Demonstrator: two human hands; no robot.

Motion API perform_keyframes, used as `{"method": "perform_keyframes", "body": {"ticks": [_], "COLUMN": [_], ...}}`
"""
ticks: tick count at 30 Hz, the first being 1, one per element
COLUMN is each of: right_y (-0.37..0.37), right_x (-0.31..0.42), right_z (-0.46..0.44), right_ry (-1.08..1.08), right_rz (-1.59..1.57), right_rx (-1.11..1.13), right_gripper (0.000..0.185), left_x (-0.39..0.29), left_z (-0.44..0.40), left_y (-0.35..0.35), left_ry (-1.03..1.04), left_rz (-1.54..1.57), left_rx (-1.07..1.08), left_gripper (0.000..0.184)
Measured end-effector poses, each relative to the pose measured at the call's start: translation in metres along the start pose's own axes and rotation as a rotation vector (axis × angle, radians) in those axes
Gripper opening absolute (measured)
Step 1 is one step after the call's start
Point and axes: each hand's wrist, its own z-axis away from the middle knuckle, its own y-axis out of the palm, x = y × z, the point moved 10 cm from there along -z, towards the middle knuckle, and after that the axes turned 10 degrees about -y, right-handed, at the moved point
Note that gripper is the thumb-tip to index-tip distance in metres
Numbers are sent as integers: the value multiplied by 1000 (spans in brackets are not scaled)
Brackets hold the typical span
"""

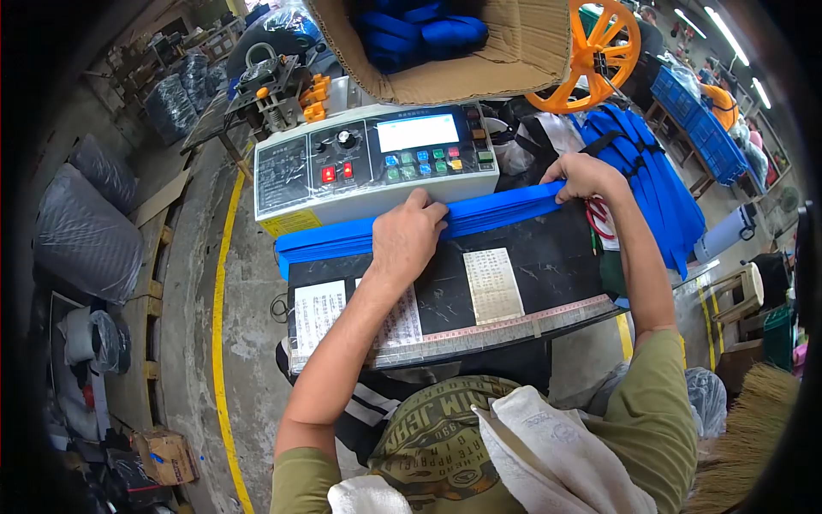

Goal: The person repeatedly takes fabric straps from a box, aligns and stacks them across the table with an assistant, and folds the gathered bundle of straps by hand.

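Note:
A long bundle of flat blue webbing straps (505, 211) lies across the black work surface (548, 274), along the front of a control box. My left hand (407, 231) is closed over the middle of the bundle, its fingers curled at the far edge. At the bundle's right end, my right hand (586, 178) pinches the straps between thumb and fingers. The control box (368, 163) has a lit screen, red switches and coloured buttons, and stands just beyond my hands. Part of the bundle is hidden under my left hand.
A cardboard box (539, 43) with blue rolls stands above the control box. An orange spoked wheel (591, 56) is behind it. More blue straps (651, 180) hang at the right. Paper sheets (494, 285) and a measuring tape (556, 314) lie along the near edge.

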Motion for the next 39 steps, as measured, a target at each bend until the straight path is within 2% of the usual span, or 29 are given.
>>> {"method": "perform_keyframes", "body": {"ticks": [6, 11, 18, 25, 30, 32, 37, 39], "right_y": [8, 17, 12, 15, 9, 13, -26, -58], "right_x": [-11, -23, -10, -17, -23, -22, 14, 64], "right_z": [-11, -13, -13, -13, -17, -12, 9, 28], "right_ry": [18, -13, -104, -75, -71, -74, -162, -202], "right_rz": [-50, -60, -42, -91, 28, 18, 167, -7], "right_rx": [99, 109, 106, 99, 82, 96, -117, -147], "right_gripper": [54, 57, 57, 56, 55, 57, 59, 52], "left_x": [9, 3, 38, 161, 181, 188, 177, 172], "left_z": [-9, -3, 22, 77, 85, 86, 89, 92], "left_y": [11, 12, -22, -118, -132, -129, -140, -145], "left_ry": [-57, -52, -21, -337, -379, -438, -432, -422], "left_rz": [-16, -5, -91, -231, -205, -175, -185, -189], "left_rx": [41, -26, -61, -187, -226, -180, -224, -251], "left_gripper": [19, 14, 10, 13, 13, 17, 22, 24]}}
